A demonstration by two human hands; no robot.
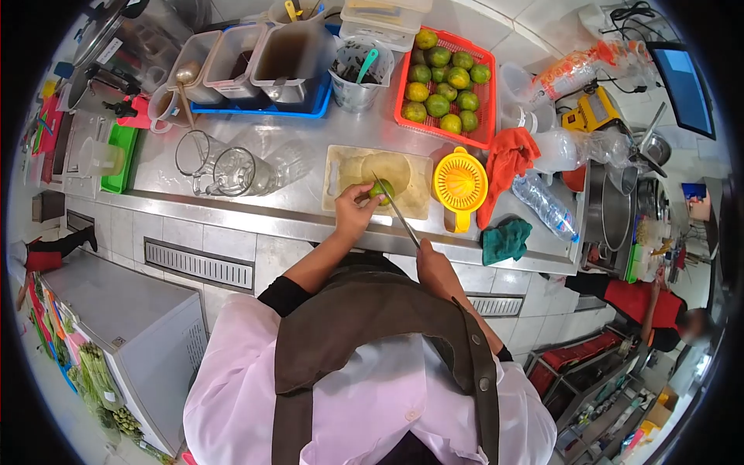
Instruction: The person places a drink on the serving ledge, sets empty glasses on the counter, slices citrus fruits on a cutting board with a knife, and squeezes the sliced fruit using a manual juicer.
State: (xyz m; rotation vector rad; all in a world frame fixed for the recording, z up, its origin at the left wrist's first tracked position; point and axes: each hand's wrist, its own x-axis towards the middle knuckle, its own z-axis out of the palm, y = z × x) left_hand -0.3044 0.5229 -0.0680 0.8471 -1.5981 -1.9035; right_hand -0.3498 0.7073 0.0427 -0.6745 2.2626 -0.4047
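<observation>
On a worn cutting board, my left hand grips a green citrus fruit with fingertips and thumb. My right hand is wrapped round the handle of a knife. Its blade slants up and left and lies against or over the fruit; whether it has cut in, I cannot tell. Just right of the board sits a yellow citrus juicer with a ridged cone. Behind it stands a red plastic basket holding several green and yellowish citrus fruits.
Two glass mugs stand left of the board. Tubs of dark liquid sit in a blue tray behind. To the right lie a red cloth, a water bottle and a green cloth. Another person stands far right.
</observation>
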